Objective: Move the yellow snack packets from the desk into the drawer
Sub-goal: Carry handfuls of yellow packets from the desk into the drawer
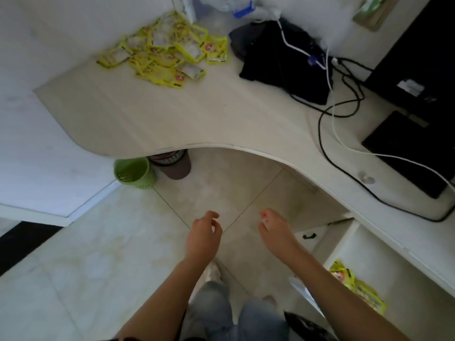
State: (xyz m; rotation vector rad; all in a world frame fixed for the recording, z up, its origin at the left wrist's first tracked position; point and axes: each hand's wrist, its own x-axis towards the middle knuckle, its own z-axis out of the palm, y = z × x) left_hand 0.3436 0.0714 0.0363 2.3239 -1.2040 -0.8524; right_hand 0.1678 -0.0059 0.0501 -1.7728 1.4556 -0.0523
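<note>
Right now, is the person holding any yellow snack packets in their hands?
No, the left hand and right hand hang empty over the floor, while the yellow packets lie on the desk.

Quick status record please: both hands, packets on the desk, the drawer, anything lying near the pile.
left hand: empty, fingers loosely curled, over the floor
right hand: empty, fingers loosely curled, beside the drawer
packets on desk: a large yellow pile at the far left corner
drawer: open, a few yellow packets inside
near pile: black bag to its right, cables beyond
</note>
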